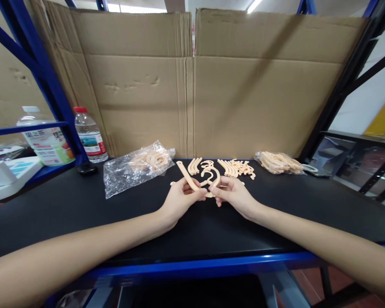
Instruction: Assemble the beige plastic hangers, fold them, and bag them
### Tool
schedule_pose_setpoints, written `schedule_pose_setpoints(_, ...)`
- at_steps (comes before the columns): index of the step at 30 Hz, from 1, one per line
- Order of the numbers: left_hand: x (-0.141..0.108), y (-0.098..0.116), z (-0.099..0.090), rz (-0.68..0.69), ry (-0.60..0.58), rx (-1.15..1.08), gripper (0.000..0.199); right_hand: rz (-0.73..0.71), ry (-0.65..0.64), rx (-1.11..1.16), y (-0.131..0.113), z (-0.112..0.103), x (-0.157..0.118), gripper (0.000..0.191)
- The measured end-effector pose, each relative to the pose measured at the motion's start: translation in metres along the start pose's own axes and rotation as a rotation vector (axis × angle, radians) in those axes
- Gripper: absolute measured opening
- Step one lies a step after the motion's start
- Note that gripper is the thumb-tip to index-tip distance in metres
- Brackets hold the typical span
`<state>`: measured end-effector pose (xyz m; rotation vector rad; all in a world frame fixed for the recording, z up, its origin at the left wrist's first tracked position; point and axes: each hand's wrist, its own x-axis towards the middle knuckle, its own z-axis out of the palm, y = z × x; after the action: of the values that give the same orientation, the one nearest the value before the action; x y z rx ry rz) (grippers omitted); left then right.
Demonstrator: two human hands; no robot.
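My left hand [179, 200] is closed on a beige plastic hanger arm [186, 174], a long, slightly curved strip that slants up and to the left. My right hand [238, 196] pinches a curved beige hanger hook [217, 174] between thumb and fingers. Both hands are close together above the black tabletop, with the inner ends of the two pieces near each other; whether they touch I cannot tell. Just behind the hands lies another beige hanger [207, 174], partly covered by them. Farther back rest a group of curved strips [195, 166], a second group of strips [227, 168] and a pile of small beige parts [244, 167].
On the black table [131, 239], a clear bag [131, 169] with beige parts lies left; another filled bag [277, 162] lies right. A red-capped bottle [90, 139], a larger bottle [45, 143] and a dark small object [87, 168] stand left. Cardboard [141, 94] closes the back.
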<state>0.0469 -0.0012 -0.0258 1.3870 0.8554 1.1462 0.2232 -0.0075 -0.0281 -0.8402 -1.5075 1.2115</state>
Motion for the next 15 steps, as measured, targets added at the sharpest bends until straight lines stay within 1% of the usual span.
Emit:
schedule_pose_setpoints(3,0.000,-0.001,0.001,-0.032,-0.060,-0.037,0.035,0.004,-0.028,0.008,-0.001,0.003,0.000,0.030)
schedule_pose_setpoints(5,0.000,-0.001,0.001,-0.065,-0.089,-0.070,0.034,0.009,-0.048,0.005,-0.003,0.000,0.003,0.030)
schedule_pose_setpoints(7,0.000,0.001,0.002,-0.091,-0.089,-0.105,0.033,-0.006,-0.042,-0.003,-0.005,-0.010,0.010,0.034)
schedule_pose_setpoints(8,0.000,0.001,0.002,-0.099,-0.080,-0.124,0.031,-0.031,-0.013,-0.014,-0.006,-0.018,0.015,0.036)
schedule_pose_setpoints(10,0.000,0.003,0.002,-0.114,-0.059,-0.157,0.029,-0.113,0.099,-0.083,-0.006,-0.040,0.028,0.037)
schedule_pose_setpoints(11,0.000,0.004,0.002,-0.123,-0.048,-0.166,0.027,-0.150,0.156,-0.160,-0.006,-0.053,0.035,0.035)
schedule_pose_setpoints(12,0.000,0.005,0.002,-0.132,-0.040,-0.170,0.025,-0.176,0.177,-0.288,-0.005,-0.066,0.041,0.031)
schedule_pose_setpoints(14,0.001,0.006,0.002,-0.150,-0.037,-0.167,0.022,-0.254,0.153,-0.643,0.000,-0.089,0.052,0.020)
schedule_pose_setpoints(15,0.001,0.006,0.002,-0.158,-0.041,-0.161,0.021,-0.301,0.109,-0.808,0.003,-0.097,0.056,0.016)
